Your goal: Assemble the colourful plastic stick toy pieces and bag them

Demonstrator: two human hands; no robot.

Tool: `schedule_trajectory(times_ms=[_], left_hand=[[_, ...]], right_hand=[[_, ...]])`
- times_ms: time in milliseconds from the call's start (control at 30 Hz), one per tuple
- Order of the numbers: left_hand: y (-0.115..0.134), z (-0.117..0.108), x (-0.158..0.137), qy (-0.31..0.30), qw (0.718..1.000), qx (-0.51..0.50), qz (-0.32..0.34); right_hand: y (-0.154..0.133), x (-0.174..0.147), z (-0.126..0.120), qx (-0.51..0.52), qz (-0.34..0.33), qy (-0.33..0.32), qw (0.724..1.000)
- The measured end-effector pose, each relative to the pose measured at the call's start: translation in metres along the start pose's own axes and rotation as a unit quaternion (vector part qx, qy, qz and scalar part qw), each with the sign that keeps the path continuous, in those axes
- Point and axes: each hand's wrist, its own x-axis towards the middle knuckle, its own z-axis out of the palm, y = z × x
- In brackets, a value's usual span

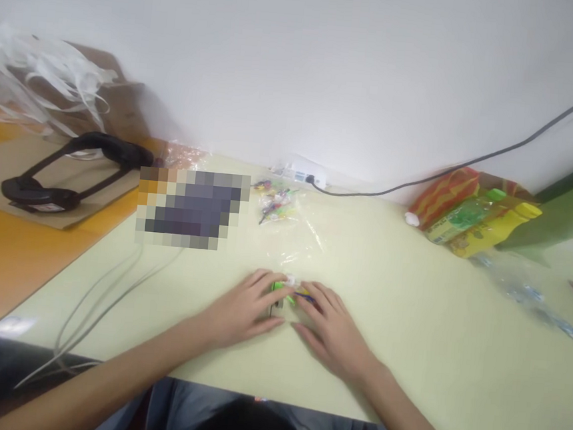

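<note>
Close to the table's front edge, my left hand (245,312) curls its fingers and thumb around a small green and silver piece (277,294), partly hidden by the fingers. Just right of it, my right hand (331,326) has its fingertips bent over a thin blue and yellow piece (305,297), with the thumb low on the table side. A small white part and a bright green bit show between the two hands. These pieces are too small and covered to name exactly. Beyond the hands lies a clear plastic bag (297,243).
Small colourful parts (277,204) lie behind the bag, near a white power strip (300,171) with a grey cable. A blurred-out dark item (194,210) and a black frame (76,176) are left. Snack packets (472,214) and clear plastic (525,289) sit right.
</note>
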Motion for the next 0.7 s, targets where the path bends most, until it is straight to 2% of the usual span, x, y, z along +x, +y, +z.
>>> schedule_trajectory(times_ms=[167, 267, 367, 500, 633, 700], left_hand=[[0.008, -0.001, -0.025, 0.008, 0.997, -0.068, -0.027], [0.009, -0.001, -0.025, 0.017, 0.994, -0.099, -0.037], [0.013, 0.005, -0.011, 0.028, 0.992, -0.120, -0.034], [0.022, 0.015, 0.009, 0.036, 0.991, -0.128, -0.013], [0.017, 0.011, 0.012, 0.100, 0.992, -0.065, -0.037], [0.011, 0.004, 0.013, 0.111, 0.991, -0.039, -0.061]], right_hand=[[-0.003, -0.037, -0.013, -0.023, 0.024, 0.003, 0.999], [-0.004, -0.049, -0.015, -0.051, 0.049, 0.008, 0.997], [-0.004, -0.042, -0.011, -0.081, 0.064, 0.016, 0.994], [-0.006, -0.020, -0.007, -0.105, 0.037, -0.002, 0.994], [-0.003, -0.014, -0.005, -0.109, 0.018, -0.002, 0.994], [0.001, -0.018, -0.005, -0.102, 0.019, 0.006, 0.995]])
